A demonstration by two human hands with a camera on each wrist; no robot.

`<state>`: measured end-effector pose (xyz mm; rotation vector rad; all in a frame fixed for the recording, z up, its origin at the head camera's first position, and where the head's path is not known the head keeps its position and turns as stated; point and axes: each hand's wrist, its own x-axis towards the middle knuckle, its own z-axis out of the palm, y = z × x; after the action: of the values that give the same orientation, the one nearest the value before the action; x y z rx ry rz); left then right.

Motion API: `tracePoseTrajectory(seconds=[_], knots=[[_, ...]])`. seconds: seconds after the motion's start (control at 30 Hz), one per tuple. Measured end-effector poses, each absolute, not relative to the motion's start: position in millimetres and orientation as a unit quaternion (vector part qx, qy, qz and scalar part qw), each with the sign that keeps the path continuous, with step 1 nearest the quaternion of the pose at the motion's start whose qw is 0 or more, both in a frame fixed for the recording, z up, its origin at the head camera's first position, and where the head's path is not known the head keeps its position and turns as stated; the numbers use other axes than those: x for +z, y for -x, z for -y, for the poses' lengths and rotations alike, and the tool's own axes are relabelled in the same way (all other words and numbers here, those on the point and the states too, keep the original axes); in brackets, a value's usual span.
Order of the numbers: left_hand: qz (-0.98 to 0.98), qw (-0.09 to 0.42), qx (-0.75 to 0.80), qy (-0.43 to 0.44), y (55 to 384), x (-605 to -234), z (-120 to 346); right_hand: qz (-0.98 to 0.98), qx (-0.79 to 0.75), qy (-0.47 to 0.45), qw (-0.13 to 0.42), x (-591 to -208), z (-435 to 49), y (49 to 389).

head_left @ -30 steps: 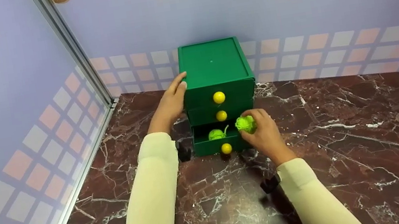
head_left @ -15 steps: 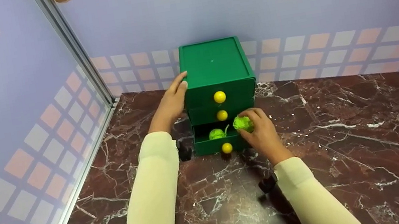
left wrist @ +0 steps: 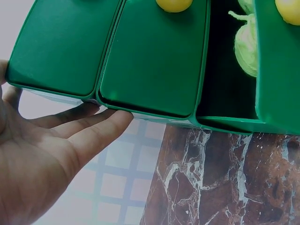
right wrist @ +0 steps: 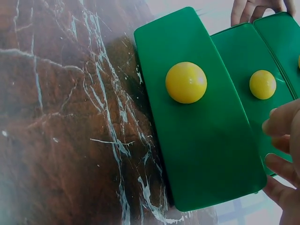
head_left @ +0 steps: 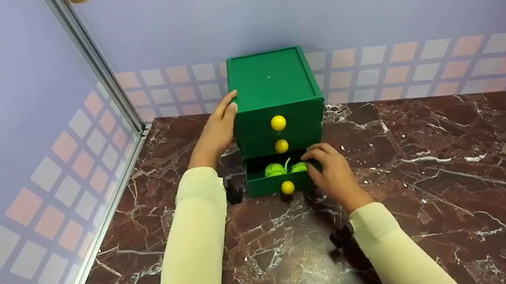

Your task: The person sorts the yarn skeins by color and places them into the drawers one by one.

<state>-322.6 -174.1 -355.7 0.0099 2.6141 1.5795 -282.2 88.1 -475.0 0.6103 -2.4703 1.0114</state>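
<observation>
A green cabinet [head_left: 268, 78] with three yellow-knobbed drawers stands against the back wall. Its bottom drawer [head_left: 265, 187] is pulled out and holds two lime-green yarn balls. The left ball [head_left: 274, 169] has a loose strand sticking up; the right ball [head_left: 298, 168] is partly hidden by the drawer front. My left hand [head_left: 216, 130] rests on the cabinet's left side, its fingers [left wrist: 101, 136] fairly straight along the wall in the left wrist view. Over the drawer's right end is my right hand [head_left: 335, 172], fingers loosely bent, with nothing seen between them in the right wrist view [right wrist: 283, 145].
The cabinet stands on a dark red marbled tabletop [head_left: 444, 193]. Behind it rises a lilac wall [head_left: 292, 3] with printed sweets and checks, and another panel [head_left: 26, 122] borders the left. A yellow knob [head_left: 287, 188] juts from the open drawer's front.
My right hand moved the second yarn ball left over the drawer, then let it go. The ball now lies low inside, beside the first. My left hand has stayed on the cabinet.
</observation>
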Motion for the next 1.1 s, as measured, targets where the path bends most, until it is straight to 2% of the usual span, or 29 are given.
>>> tracePoseTrajectory(seconds=[0.23,0.5,0.7,0.9,1.1], knots=[[-0.853,0.042,0.519,-0.001,323.5,-356.6,173.9,0.882,0.365,-0.215,0.209,-476.3,-88.2,277.2],[-0.859,0.035,0.510,-0.003,325.2,-357.8,174.6,0.872,0.356,-0.225,0.250,-480.6,-83.9,268.4],[-0.857,0.042,0.514,-0.005,324.6,-358.4,174.4,0.862,0.357,-0.250,0.260,-483.7,-77.2,260.0],[-0.856,0.045,0.514,-0.011,324.9,-358.9,174.9,0.862,0.359,-0.269,0.238,-489.0,-70.6,254.6],[-0.854,0.047,0.519,-0.009,325.0,-358.9,174.6,0.881,0.349,-0.267,0.176,-492.1,-63.7,250.9]])
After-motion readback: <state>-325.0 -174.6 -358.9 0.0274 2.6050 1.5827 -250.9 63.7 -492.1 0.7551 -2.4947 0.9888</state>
